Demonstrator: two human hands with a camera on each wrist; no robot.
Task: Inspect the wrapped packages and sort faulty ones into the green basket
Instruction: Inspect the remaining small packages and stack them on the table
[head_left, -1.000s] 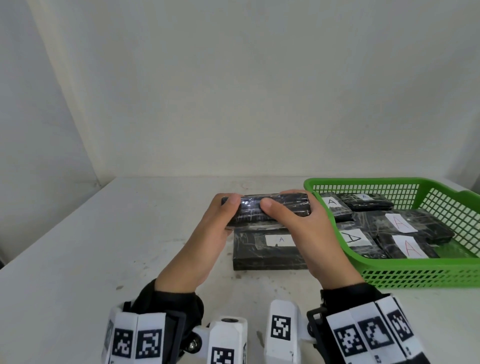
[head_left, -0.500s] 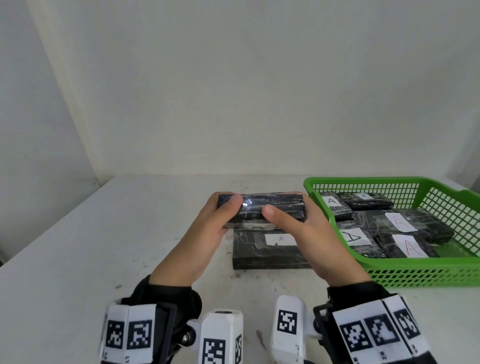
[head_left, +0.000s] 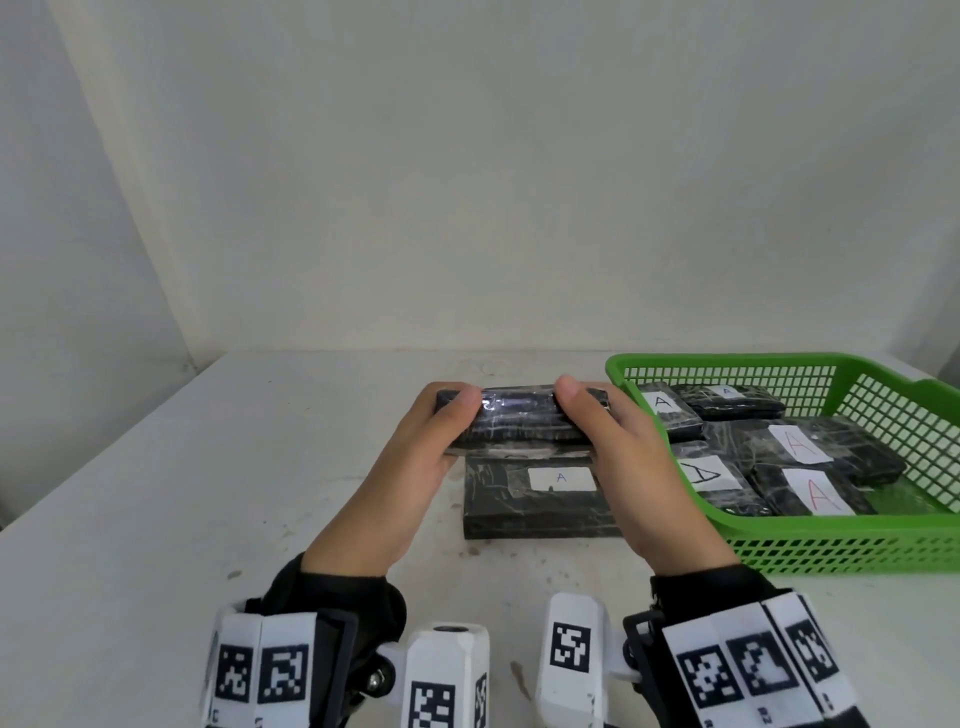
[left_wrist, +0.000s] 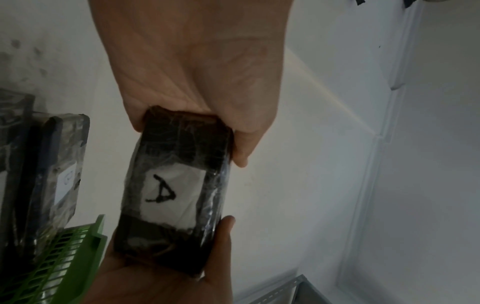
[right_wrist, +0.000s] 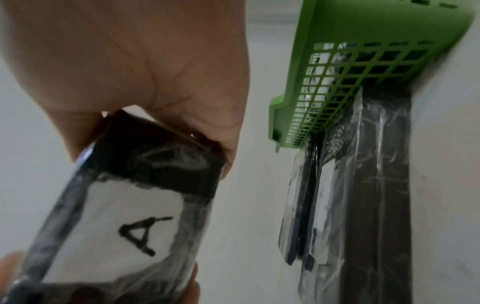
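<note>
Tilting further since a moment ago, the wrapped package (head_left: 522, 421) now turns its "A" label away from the person, above another package (head_left: 540, 501) on the worktop (head_left: 156, 493). Both hands' fingers grip its ends; inspection continues, beside the green basket (head_left: 883, 545).
</note>
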